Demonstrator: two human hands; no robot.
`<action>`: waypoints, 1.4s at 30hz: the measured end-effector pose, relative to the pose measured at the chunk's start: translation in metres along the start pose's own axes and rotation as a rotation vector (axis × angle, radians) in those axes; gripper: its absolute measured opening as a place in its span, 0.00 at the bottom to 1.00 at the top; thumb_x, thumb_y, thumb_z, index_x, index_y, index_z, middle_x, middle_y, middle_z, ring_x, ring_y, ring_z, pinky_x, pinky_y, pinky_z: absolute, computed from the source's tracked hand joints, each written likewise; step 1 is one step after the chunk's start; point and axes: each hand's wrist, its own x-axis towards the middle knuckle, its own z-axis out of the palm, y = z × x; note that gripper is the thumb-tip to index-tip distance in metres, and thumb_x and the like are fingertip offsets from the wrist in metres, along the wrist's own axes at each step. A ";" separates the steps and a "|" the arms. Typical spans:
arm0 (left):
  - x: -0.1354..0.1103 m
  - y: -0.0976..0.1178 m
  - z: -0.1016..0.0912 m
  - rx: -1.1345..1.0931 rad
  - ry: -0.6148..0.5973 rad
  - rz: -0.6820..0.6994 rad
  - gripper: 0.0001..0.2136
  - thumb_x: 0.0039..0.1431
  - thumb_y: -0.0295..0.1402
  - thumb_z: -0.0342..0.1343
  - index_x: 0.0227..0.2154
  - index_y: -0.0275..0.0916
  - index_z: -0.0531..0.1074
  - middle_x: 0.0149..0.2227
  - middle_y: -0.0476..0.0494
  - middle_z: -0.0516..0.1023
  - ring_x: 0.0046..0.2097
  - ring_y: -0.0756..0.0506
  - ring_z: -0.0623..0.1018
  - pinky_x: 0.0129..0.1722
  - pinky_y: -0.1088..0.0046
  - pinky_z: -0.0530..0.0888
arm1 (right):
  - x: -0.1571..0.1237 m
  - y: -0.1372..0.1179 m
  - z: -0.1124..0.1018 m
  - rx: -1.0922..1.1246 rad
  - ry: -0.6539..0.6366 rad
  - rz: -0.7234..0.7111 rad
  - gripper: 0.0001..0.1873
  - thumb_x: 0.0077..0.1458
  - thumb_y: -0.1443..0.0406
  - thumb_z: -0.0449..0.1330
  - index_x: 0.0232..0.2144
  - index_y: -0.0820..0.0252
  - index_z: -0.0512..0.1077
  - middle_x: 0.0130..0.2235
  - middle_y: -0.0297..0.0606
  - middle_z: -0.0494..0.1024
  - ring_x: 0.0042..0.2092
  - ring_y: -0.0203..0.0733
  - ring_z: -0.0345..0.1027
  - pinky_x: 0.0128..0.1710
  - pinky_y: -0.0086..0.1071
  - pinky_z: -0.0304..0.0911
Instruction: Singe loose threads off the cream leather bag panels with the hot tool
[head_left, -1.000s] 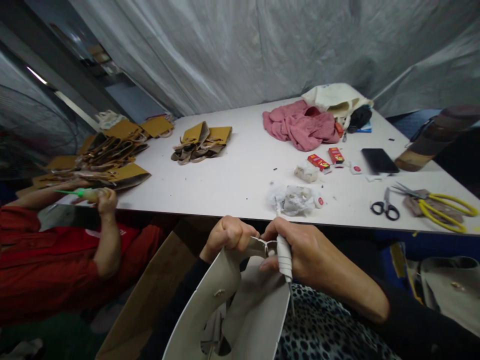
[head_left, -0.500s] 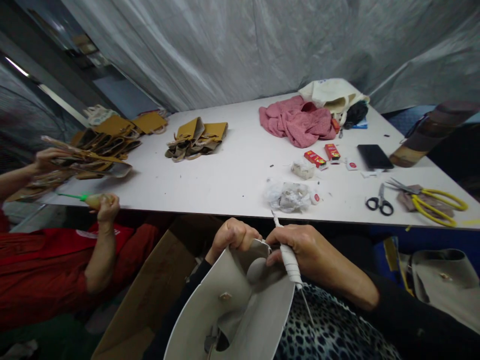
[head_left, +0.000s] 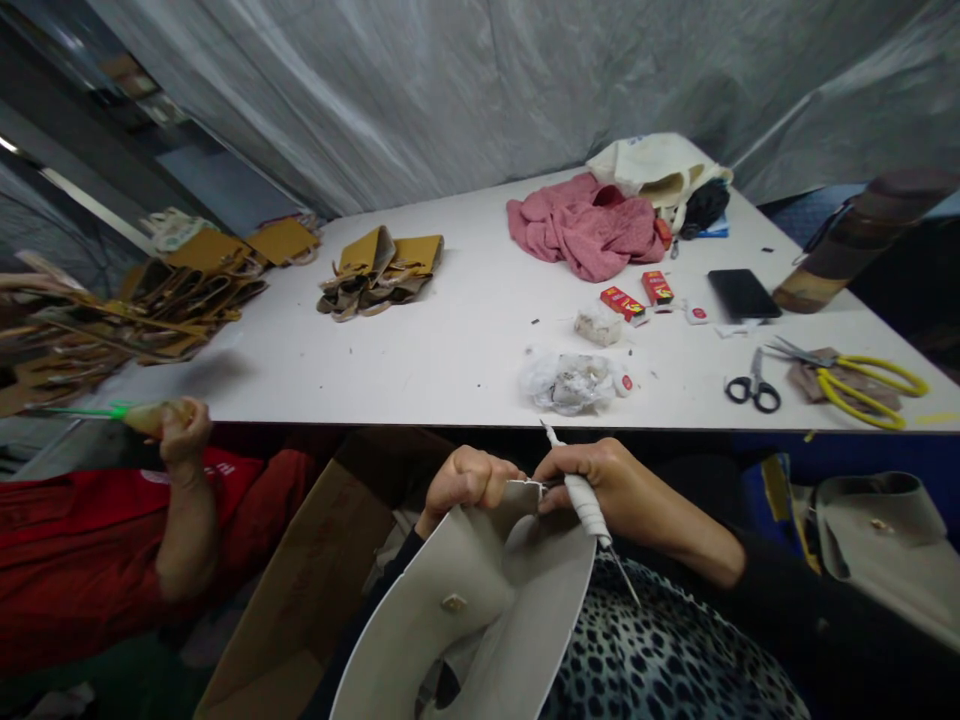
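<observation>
A pale grey leather bag piece [head_left: 480,610] lies curved over my lap below the table edge. My left hand [head_left: 465,482] is closed on its top edge. My right hand [head_left: 611,485] is closed round a white-wrapped tool [head_left: 585,505] with a thin metal tip pointing down to the right, and its fingertips touch the same edge of the piece next to my left hand.
The white table [head_left: 450,350] carries tan bag pieces [head_left: 379,268], a pink cloth [head_left: 589,230], red boxes [head_left: 622,300], a phone [head_left: 739,293], black scissors [head_left: 750,385] and yellow-handled scissors [head_left: 862,380]. At left a person in red holds a green-tipped tool [head_left: 112,412]. A cardboard box [head_left: 300,600] stands below.
My hands have stayed on the grey piece, and the tool has tilted so its tip points more to the right. The person at left has lifted a stack of tan pieces off the table.
</observation>
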 end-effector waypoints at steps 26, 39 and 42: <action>0.017 0.012 0.021 0.613 0.310 -0.408 0.10 0.60 0.36 0.64 0.41 0.38 0.84 0.43 0.40 0.84 0.46 0.40 0.80 0.48 0.66 0.73 | 0.000 0.052 0.020 0.193 0.301 0.059 0.13 0.70 0.56 0.57 0.42 0.58 0.76 0.36 0.36 0.81 0.35 0.37 0.74 0.36 0.28 0.67; 0.037 -0.016 0.031 0.820 0.461 -0.371 0.09 0.64 0.37 0.58 0.35 0.39 0.81 0.35 0.45 0.82 0.39 0.44 0.79 0.42 0.72 0.72 | 0.011 0.091 -0.047 -0.199 0.750 0.209 0.14 0.70 0.54 0.56 0.44 0.55 0.75 0.37 0.35 0.79 0.36 0.41 0.73 0.41 0.34 0.67; 0.041 -0.021 0.030 0.797 0.483 -0.409 0.08 0.63 0.37 0.58 0.34 0.39 0.80 0.34 0.46 0.82 0.38 0.44 0.79 0.41 0.71 0.72 | 0.021 0.098 -0.050 -0.220 0.779 0.127 0.12 0.69 0.55 0.59 0.38 0.55 0.74 0.33 0.33 0.77 0.35 0.40 0.72 0.39 0.33 0.66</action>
